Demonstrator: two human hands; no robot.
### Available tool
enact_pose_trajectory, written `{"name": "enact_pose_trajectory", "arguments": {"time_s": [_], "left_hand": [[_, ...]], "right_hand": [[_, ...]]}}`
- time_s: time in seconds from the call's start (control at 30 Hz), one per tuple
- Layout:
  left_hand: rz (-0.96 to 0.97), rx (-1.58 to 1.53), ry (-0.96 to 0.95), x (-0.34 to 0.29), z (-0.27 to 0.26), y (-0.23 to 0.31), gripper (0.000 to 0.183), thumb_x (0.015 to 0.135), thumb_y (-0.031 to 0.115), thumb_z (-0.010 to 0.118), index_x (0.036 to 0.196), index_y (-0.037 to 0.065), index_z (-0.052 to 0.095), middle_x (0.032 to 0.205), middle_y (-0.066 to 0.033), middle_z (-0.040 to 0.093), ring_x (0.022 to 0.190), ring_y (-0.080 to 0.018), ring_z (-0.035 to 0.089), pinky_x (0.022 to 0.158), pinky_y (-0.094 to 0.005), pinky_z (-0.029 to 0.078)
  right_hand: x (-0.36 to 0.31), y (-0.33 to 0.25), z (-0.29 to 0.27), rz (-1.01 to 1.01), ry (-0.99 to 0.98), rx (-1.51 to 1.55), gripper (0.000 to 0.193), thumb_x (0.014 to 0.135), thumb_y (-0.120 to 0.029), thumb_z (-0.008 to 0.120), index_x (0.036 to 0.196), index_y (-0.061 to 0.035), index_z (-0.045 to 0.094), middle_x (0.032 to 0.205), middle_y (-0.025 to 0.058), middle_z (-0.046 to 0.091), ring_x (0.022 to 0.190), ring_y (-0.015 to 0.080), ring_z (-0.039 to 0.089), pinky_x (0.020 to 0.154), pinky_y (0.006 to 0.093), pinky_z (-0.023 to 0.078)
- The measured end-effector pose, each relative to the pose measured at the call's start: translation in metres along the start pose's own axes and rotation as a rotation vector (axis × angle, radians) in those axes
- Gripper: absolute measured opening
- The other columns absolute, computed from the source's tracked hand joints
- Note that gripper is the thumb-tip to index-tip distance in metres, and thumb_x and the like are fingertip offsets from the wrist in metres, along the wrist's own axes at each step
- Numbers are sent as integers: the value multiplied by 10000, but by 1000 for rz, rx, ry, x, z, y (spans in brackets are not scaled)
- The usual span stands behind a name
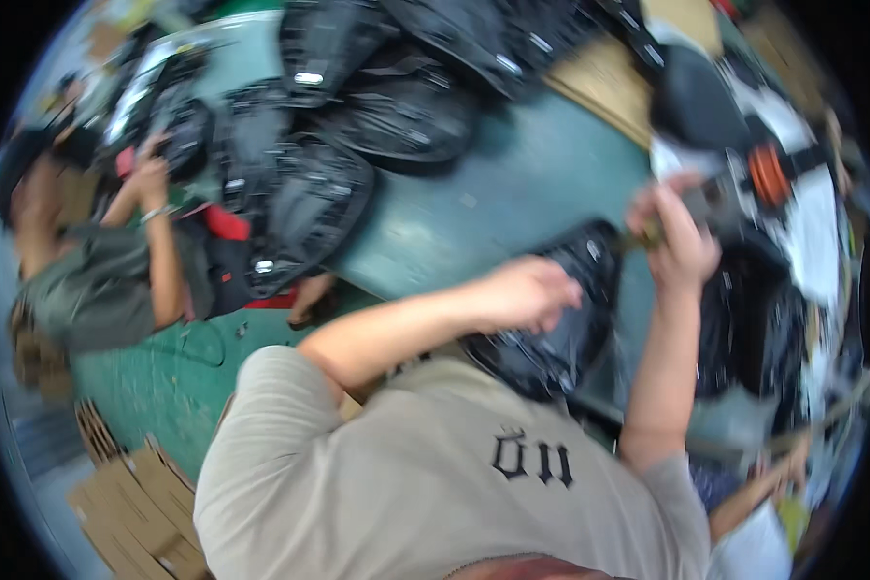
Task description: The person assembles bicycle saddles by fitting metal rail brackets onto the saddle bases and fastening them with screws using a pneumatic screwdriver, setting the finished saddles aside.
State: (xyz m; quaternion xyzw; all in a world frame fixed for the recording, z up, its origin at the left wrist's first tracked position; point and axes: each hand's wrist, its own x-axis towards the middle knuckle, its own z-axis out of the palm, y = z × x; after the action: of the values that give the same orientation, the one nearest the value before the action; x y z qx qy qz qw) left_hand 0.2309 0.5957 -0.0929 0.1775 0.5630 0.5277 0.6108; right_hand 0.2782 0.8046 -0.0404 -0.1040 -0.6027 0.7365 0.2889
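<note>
My right hand (681, 237) is closed around a blurred grey tool (715, 208), whose short olive-brown end pokes out past the fingers on the left. A ribbed orange ring-shaped part (770, 174) shows just beyond the tool; whether they are joined is unclear. My left hand (529, 295) hovers over or touches a glossy black, moulded oval case (589, 280), its fingers curled together and smeared. What those fingers hold, if anything, I cannot make out. The case lies in front of my body on the green tabletop (444, 217), partly hidden by my left hand and forearm.
Several similar black cases (396, 111) are piled at the far side. To the left a person (106, 261) works with black pieces. A cardboard sheet (604, 92) lies at far right, dark wrapped items (749, 329) sit beside my right arm, and cartons (135, 512) stand at lower left.
</note>
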Motion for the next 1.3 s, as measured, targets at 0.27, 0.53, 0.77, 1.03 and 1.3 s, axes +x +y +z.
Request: {"name": "enact_pose_trajectory", "arguments": {"time_s": [0.27,0.53,0.77,1.03,1.3], "left_hand": [[154,106,-67,-5,-7,-4,332,1069,325,564,974,14,630,762,-49,651,677,-139,624,636,-308,528],[499,191,1007,-169,-246,170,375,945,290,687,1173,-6,715,889,-147,776,579,-137,584,507,-273,471],[345,68,1507,-249,-423,211,311,959,312,645,1124,49,664,887,-81,770,448,-101,347,407,-311,278],[609,1224,621,-119,-126,162,428,917,320,676,1238,36,677,1181,-181,704,1084,-370,682,936,-444,554],[1476,1623,-251,29,-16,60,513,794,206,679,1285,67,623,1330,-152,629,1373,-344,506,1112,-480,433]], "right_hand": [[2,-15,7,-100,-158,-83,311,964,-23,572,1270,19,531,1095,185,621,645,167,599,629,316,513],[-48,-69,-23,-432,-72,-11,322,943,-70,561,1242,26,490,1057,194,569,660,186,573,654,351,506],[-84,-64,-54,-396,80,-79,316,943,-72,565,1232,42,506,1041,187,586,645,176,582,638,329,506],[-114,-39,-75,-282,191,-210,348,921,-16,611,1246,39,501,1045,181,604,655,179,610,627,304,512],[-120,-10,-62,-139,151,-233,389,877,130,627,1205,-9,472,970,101,559,720,169,623,681,300,532]]}}
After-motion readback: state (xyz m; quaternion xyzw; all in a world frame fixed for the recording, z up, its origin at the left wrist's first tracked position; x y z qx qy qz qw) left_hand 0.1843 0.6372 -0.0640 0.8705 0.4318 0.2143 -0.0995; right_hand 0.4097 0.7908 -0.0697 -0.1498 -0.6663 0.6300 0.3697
